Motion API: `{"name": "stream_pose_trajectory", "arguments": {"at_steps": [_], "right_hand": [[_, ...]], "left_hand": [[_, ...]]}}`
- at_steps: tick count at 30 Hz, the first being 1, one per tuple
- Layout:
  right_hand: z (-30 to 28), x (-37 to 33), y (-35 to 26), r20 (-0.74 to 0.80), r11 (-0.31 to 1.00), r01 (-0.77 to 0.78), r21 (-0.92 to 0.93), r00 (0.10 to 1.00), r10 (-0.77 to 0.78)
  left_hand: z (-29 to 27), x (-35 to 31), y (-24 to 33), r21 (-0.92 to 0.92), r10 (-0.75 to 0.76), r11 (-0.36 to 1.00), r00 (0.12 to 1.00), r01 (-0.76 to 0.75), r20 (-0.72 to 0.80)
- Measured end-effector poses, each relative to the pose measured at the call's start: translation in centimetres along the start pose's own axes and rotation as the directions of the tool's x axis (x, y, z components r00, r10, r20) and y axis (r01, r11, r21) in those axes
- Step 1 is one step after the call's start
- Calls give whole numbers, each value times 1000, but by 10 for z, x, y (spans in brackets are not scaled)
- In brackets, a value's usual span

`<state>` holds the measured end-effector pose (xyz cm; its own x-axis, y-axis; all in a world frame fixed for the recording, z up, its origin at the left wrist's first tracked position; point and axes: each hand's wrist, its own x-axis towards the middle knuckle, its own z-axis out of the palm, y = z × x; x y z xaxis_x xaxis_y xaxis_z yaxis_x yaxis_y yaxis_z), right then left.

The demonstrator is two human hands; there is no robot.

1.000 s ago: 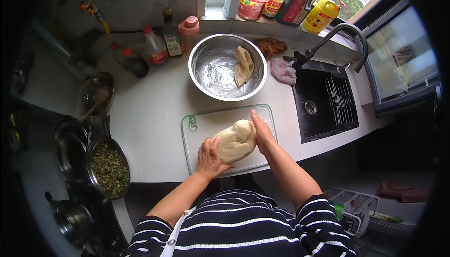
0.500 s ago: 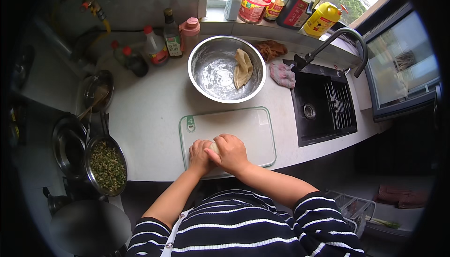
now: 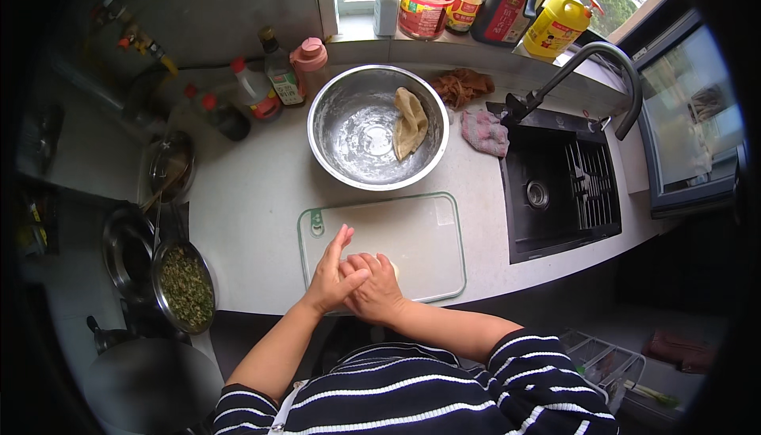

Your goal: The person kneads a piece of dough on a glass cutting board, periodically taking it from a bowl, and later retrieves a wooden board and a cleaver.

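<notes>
A pale lump of dough (image 3: 393,268) lies at the near edge of a clear cutting board (image 3: 412,229) on the white counter. Both hands press down on it and hide nearly all of it; only a sliver shows by the right knuckles. My right hand (image 3: 377,286) is curled over the dough. My left hand (image 3: 333,270) lies partly over the right one, its fingers stretched toward the board's left side. Behind the board stands a large steel bowl (image 3: 357,130) with a beige cloth (image 3: 410,122) inside.
A black sink (image 3: 559,189) with a curved tap is at the right, a pink rag (image 3: 485,130) and a brown cloth beside it. Sauce bottles stand at the back left, containers on the windowsill. Pots and a bowl of chopped greens (image 3: 184,286) sit at the left.
The dough, spread in the middle of the board a second ago, has been drawn to the near edge. Both hands have come together on top of it.
</notes>
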<state>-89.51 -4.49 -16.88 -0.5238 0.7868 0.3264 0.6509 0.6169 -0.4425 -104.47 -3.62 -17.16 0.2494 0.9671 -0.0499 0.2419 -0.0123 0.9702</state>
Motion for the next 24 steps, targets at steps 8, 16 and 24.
{"name": "stream_pose_trajectory", "arguments": {"at_steps": [8,16,24], "right_hand": [[-11,-29,30,150,874,-346,340,938,313],[11,-14,34,482,449,-853,267,521,704],[-40,8,9,207,725,-664,184,747,632]], "left_hand": [[37,4,0,443,87,894,996,-63,-33],[18,48,-23,293,-338,908,937,299,91],[10,41,19,150,-118,982,993,114,14]]}}
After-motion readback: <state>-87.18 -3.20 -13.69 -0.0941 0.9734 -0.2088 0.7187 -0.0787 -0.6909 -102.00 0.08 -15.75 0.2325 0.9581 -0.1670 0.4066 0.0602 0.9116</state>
